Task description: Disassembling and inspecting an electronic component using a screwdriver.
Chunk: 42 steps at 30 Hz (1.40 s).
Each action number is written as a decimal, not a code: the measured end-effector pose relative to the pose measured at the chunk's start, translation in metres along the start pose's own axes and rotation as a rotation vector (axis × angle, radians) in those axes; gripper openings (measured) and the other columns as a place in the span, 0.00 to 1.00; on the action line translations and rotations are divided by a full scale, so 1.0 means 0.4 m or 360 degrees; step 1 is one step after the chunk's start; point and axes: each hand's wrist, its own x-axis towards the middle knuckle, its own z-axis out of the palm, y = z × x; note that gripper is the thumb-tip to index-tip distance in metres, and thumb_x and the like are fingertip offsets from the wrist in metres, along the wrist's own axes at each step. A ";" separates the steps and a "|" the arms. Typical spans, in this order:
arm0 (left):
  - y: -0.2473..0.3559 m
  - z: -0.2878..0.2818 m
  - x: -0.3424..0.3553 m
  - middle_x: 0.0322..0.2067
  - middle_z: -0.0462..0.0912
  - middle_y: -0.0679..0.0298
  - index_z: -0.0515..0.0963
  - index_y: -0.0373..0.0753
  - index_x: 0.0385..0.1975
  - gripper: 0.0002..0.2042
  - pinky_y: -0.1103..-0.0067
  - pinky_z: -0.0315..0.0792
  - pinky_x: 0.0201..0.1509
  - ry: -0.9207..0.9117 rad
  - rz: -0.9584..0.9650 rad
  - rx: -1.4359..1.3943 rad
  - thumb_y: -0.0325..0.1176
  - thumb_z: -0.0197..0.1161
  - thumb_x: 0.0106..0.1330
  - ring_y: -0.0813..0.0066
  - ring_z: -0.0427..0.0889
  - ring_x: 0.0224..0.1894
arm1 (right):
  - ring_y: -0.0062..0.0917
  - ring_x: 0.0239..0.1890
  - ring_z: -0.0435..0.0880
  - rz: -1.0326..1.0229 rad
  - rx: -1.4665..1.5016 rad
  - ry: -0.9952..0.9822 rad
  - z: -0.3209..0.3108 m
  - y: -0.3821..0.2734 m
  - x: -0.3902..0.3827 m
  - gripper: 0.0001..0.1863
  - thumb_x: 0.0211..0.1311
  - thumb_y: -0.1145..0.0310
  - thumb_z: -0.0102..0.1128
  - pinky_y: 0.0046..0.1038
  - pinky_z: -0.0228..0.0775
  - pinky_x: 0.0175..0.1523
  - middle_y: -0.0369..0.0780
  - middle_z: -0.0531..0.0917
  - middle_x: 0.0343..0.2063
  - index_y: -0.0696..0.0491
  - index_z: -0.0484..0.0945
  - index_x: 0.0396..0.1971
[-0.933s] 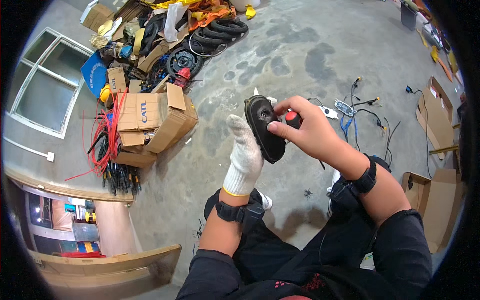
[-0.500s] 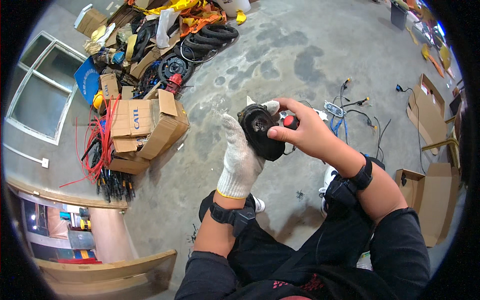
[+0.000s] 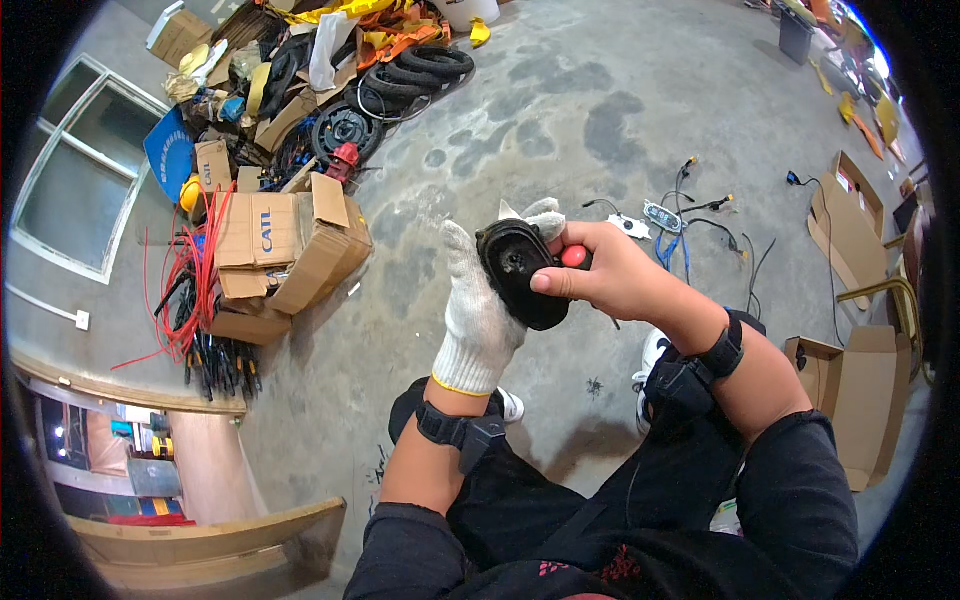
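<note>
Steady the black, oval shell (image 3: 524, 296) gripped in the white-knit-gloved left hand (image 3: 474, 311), thumbing its edge lightly with the bare right hand (image 3: 612, 266) gripping the round-ended, red-and-black handle (image 3: 573, 257).

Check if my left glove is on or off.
On: the white glove covers the left hand, its yellow-edged cuff at the wrist.

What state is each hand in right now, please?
Left hand: gloved, holding the black rounded part.
Right hand: bare, closed on a red-ended handle.

Grey, dark-stained concrete floor (image 3: 400, 320): bears pale oblong unit (image 3: 661, 215), thin blue cables (image 3: 672, 247); open brown cardboard box (image 3: 872, 400) at right.
</note>
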 end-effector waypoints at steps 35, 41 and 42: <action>0.061 -0.044 -0.063 0.49 0.81 0.53 0.67 0.36 0.61 0.35 0.64 0.75 0.62 -0.0085 0.0688 0.0243 0.54 0.69 0.61 0.58 0.81 0.55 | 0.33 0.27 0.78 -0.0713 -0.0683 0.0311 0.057 -0.017 -0.004 0.14 0.51 0.66 0.76 0.32 0.69 0.34 0.41 0.77 0.23 0.53 0.85 0.37; 0.081 -0.050 -0.054 0.49 0.81 0.58 0.66 0.39 0.63 0.36 0.61 0.75 0.64 -0.0110 0.0568 0.0184 0.53 0.70 0.61 0.60 0.82 0.54 | 0.38 0.29 0.80 -0.0856 -0.0710 0.0234 0.052 -0.010 -0.006 0.14 0.52 0.67 0.74 0.34 0.72 0.36 0.43 0.79 0.25 0.53 0.84 0.38; 0.080 -0.054 -0.055 0.49 0.81 0.58 0.66 0.39 0.63 0.36 0.61 0.75 0.64 -0.0119 0.0566 0.0176 0.53 0.70 0.61 0.60 0.82 0.54 | 0.38 0.29 0.80 -0.0846 -0.0711 0.0239 0.051 -0.008 -0.006 0.14 0.52 0.67 0.74 0.34 0.72 0.36 0.43 0.79 0.25 0.53 0.84 0.38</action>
